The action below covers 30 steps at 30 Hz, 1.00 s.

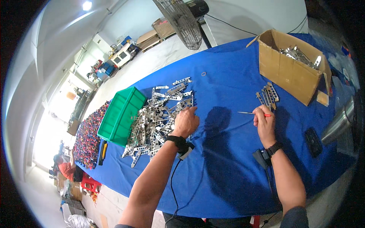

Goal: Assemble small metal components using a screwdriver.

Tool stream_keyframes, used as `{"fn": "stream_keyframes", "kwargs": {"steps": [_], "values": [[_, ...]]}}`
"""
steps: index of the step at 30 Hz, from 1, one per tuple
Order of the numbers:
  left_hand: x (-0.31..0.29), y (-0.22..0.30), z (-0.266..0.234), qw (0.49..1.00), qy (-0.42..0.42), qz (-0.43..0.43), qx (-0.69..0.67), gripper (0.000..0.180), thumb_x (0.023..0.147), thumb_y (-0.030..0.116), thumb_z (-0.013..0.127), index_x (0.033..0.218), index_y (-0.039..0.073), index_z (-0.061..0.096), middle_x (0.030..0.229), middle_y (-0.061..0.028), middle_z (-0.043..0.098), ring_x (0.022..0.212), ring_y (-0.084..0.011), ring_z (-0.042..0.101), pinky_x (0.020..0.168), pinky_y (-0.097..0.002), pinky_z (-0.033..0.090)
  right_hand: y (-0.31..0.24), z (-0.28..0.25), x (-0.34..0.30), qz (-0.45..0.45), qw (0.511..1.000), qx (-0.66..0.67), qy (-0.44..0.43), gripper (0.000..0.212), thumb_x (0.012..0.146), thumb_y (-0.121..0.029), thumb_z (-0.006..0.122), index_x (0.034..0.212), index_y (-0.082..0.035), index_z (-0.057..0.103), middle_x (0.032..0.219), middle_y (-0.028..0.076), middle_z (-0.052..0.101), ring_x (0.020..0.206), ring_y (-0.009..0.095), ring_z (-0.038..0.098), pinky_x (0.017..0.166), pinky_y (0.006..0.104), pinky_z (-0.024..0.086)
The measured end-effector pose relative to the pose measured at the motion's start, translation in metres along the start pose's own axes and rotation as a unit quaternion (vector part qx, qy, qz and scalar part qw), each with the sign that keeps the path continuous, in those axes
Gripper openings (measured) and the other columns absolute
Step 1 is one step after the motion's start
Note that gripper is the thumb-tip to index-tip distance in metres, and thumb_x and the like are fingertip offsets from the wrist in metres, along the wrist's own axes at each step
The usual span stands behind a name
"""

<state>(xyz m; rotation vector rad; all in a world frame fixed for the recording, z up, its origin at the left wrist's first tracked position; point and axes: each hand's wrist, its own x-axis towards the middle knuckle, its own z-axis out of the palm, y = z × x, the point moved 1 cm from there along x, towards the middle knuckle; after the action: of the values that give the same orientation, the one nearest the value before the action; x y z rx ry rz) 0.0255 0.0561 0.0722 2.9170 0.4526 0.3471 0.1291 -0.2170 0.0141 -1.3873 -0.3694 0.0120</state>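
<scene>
Forearms (146, 186) nearest | left hand (186, 122) loosely curled, metal strips (155, 125) leftward, hold unclear | right hand (265, 122) clasps thin tool (247, 113)

Big caged fan (180, 24) up at top centre.
Over at lower left I see a person in red (67, 170) and a red stool (89, 183); at far right, a shiny metal container (339, 122).

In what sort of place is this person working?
Probably a small factory or workshop: metal parts lie heaped on a blue-covered table, more sit in a box, and what look like machines stand beyond.
</scene>
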Motion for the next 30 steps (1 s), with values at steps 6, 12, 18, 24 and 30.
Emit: {"fn": "stream_keyframes", "kwargs": {"steps": [6, 12, 18, 24, 30], "values": [[0.005, 0.006, -0.004, 0.898, 0.029, -0.135, -0.419, 0.033, 0.086, 0.01, 0.063, 0.116, -0.003, 0.066, 0.085, -0.0101, 0.069, 0.074, -0.0151, 0.065, 0.067, -0.0279, 0.054, 0.001, -0.001, 0.001, 0.004, 1.0, 0.005, -0.003, 0.024, 0.095, -0.016, 0.053, 0.075, -0.004, 0.059, 0.059, 0.001, 0.052, 0.052, 0.008, 0.048, 0.048, 0.0246, 0.039], [-0.004, 0.005, 0.04, 0.834, 0.068, -0.141, -0.53, 0.034, 0.088, 0.006, 0.068, 0.119, -0.006, 0.061, 0.1, -0.0107, 0.069, 0.083, -0.0153, 0.065, 0.074, -0.0274, 0.054, -0.001, 0.001, 0.001, 0.0, 1.0, -0.003, -0.001, 0.024, 0.095, -0.016, 0.053, 0.075, -0.004, 0.059, 0.058, 0.001, 0.052, 0.051, 0.008, 0.048, 0.048, 0.0248, 0.039], [-0.023, 0.008, 0.064, 0.945, 0.064, -0.106, -0.301, 0.032, 0.088, 0.013, 0.066, 0.117, 0.0, 0.066, 0.106, -0.0187, 0.071, 0.096, -0.0297, 0.07, 0.086, -0.0361, 0.053, -0.002, 0.0, 0.0, 0.005, 1.0, -0.009, 0.005, 0.024, 0.095, -0.016, 0.053, 0.075, -0.004, 0.06, 0.059, 0.001, 0.052, 0.052, 0.008, 0.049, 0.049, 0.0249, 0.041], [-0.027, 0.017, 0.06, 0.978, 0.07, -0.016, -0.195, 0.023, 0.09, 0.014, 0.059, 0.108, 0.004, 0.068, 0.096, -0.0221, 0.07, 0.092, -0.0389, 0.068, 0.085, -0.0453, 0.052, -0.002, -0.002, 0.001, 0.005, 1.0, 0.006, -0.009, 0.024, 0.095, -0.017, 0.054, 0.076, -0.003, 0.059, 0.06, 0.001, 0.052, 0.054, 0.008, 0.05, 0.049, 0.0245, 0.041], [-0.037, 0.032, 0.062, 0.965, 0.032, -0.059, -0.253, 0.02, 0.096, 0.016, 0.052, 0.112, 0.006, 0.061, 0.075, -0.0183, 0.066, 0.07, -0.0354, 0.066, 0.065, -0.0431, 0.049, -0.006, 0.003, -0.001, 0.022, 1.0, 0.001, -0.005, 0.022, 0.095, -0.017, 0.054, 0.082, -0.003, 0.064, 0.063, 0.002, 0.057, 0.055, 0.008, 0.054, 0.051, 0.0234, 0.044]]}}
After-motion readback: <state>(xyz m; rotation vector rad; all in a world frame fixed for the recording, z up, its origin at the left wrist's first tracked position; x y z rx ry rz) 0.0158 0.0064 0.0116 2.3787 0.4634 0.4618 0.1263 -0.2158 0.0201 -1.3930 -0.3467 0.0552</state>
